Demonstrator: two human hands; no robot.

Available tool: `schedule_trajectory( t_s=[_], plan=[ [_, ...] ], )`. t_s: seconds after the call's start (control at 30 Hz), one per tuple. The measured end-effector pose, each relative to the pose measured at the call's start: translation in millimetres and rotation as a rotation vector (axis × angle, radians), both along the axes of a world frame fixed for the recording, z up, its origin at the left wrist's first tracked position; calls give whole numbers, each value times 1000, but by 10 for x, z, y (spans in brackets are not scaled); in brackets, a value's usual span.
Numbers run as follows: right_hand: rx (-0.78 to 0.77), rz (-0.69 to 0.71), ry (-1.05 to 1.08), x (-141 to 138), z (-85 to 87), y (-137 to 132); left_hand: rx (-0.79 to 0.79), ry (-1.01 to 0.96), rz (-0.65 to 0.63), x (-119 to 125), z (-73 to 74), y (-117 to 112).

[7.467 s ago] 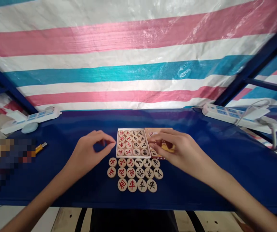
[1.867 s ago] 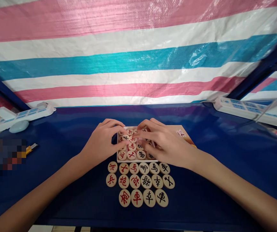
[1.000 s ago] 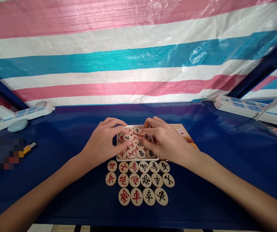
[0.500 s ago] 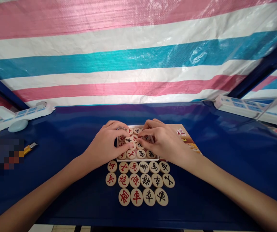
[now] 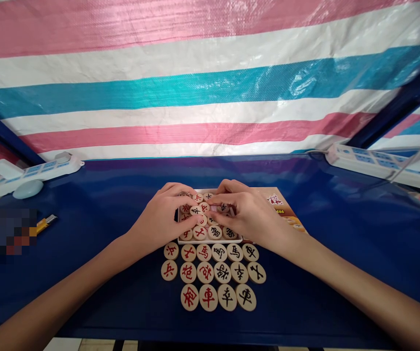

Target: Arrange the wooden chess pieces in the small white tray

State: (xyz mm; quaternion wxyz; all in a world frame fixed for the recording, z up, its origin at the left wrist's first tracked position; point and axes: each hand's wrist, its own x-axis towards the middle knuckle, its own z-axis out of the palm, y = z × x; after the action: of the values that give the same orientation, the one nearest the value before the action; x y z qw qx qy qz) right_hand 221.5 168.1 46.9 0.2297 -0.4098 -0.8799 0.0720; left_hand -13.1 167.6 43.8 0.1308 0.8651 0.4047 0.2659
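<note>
— Where is the box, and what is sitting in it?

— A shallow white box (image 5: 210, 241) is lying at the middle of a dark blue table (image 5: 114, 195), just ahead of the person. Round wooden discs (image 5: 215, 232) with red or black characters are filling it, packed face up.

— What are the hands doing?

— The left hand (image 5: 162, 219) is curling over the left side of the box, fingertips resting on the discs there. The right hand (image 5: 248, 214) is bending over the right side, its fingertips bunching together above the discs near the middle. Both hands are touching discs, but whether either is actually pinching one cannot be told.

— What is lying around the box?

— Just in front of it, loose discs (image 5: 209, 297) are sitting flat in three tidy rows: six, six, then four nearest the person. An orange printed card (image 5: 281, 210) is showing from under the right wrist, beside the box. Well off to the left, a yellow knife (image 5: 43, 223) and a white power strip (image 5: 30, 173) are lying on the table; a second power strip (image 5: 374, 161) is lying far right. A sheet (image 5: 210, 87) striped pink, white and teal is hanging behind the table.
</note>
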Motion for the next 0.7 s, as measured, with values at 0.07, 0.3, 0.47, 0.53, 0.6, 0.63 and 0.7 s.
schedule_trajectory(
  t_s=[0.07, 0.3, 0.47, 0.53, 0.6, 0.63, 0.7],
  plan=[
    [16, 11, 2, -1, -8, 7, -4, -1, 1, 0, -1, 0],
    [68, 64, 3, -13, -24, 4, 6, -11, 12, -1, -17, 8],
    [80, 71, 5, -21, -24, 4, 16, -39, 28, 7, -26, -1],
    [81, 62, 6, -23, -14, 4, 27, -62, 39, 18, -30, -7],
    [76, 50, 15, -25, 2, -7, 38, -85, 59, 31, -23, -18],
    [67, 44, 28, -27, 10, -16, 47, -94, 75, 38, -13, -27],
    [35, 42, 68, -36, 23, -44, 76, -108, 112, 50, 22, -53]
  ],
)
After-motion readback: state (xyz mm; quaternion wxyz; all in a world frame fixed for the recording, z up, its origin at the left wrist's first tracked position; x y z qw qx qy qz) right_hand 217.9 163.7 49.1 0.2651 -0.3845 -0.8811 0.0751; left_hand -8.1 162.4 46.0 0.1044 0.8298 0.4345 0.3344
